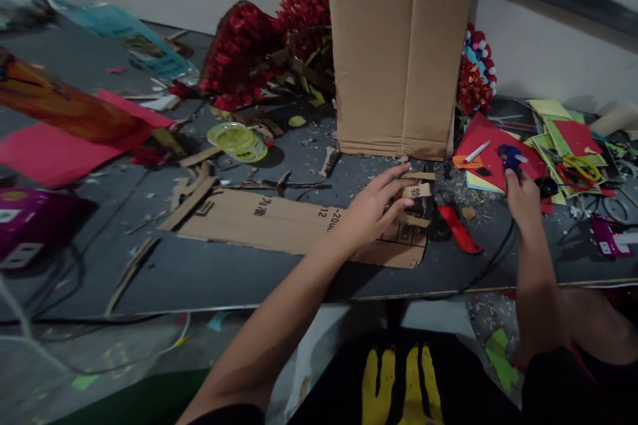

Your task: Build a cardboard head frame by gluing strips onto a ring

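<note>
The small printed cardboard piece [417,190] lies at the fingertips of the left hand [371,209], over the right end of a long, flat cardboard strip [294,226] with black printing. The left fingers are spread, the index finger reaching past the others; whether they and the thumb grip the piece, I cannot tell. Narrow cardboard strips lie just above and below it.

To the right, the right hand [523,202] has its fingers closed on a dark blue tool [509,158], too blurred to name more exactly, above red paper [481,139]. Between the hands, a red-handled cutter [459,229] lies slanting on the dark gray surface [279,282].

Behind the left hand, a tall cardboard box [399,46] stands upright, with red artificial flowers [244,46] to its left and a flower ornament with white and pink balls [476,73] to its right. A yellow-green tub [239,142] sits near the long strip. Farther left are an orange-brown cylindrical object [64,103] over pink-red paper [54,149], and a purple box [37,226]. At far right, colored paper scraps [561,136] are piled near yellow-handled scissors [581,169].
</note>
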{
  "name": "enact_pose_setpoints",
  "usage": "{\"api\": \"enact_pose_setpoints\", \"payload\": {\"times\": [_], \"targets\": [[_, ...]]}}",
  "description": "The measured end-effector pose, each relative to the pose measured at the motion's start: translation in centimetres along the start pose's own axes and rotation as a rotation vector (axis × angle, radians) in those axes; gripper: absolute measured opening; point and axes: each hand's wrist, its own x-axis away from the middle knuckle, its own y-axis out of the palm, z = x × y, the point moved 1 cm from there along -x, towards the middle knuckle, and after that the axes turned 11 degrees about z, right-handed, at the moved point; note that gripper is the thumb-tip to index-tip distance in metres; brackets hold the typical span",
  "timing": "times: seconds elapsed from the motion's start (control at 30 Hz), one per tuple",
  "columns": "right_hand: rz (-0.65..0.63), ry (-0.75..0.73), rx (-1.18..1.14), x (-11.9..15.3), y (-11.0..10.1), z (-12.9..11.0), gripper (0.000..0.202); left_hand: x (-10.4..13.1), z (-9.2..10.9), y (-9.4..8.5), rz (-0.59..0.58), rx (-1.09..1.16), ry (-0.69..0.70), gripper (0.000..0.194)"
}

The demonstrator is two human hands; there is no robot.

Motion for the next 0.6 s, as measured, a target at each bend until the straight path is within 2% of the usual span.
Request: {"api": "enact_pose_setpoints", "payload": {"times": [0.03,0.13,0.2,0.37,0.6], "targets": [[-0.005,0.021,-0.123,0.5,-0.6,-0.2,0.041,0.0,0.0,0.0,-0.005,-0.005,-0.004,0.035],[-0.124,0.064,-0.453,2.6,-2.4,-1.1,0.041,0.0,0.1,0.1,-0.004,0.001,-0.015,0.035],[-0.192,0.074,-0.551,4.2,-3.5,-1.7,0.041,0.0,0.1,0.1,0.001,0.017,-0.024,0.033],[-0.389,0.084,-0.572,7.2,-4.9,-2.2,0.044,0.1,0.0,0.3,0.021,0.06,-0.066,0.028],[-0.503,0.048,-0.461,8.9,-5.5,-1.7,0.045,0.1,0.0,0.3,0.032,0.062,-0.068,0.023]]}}
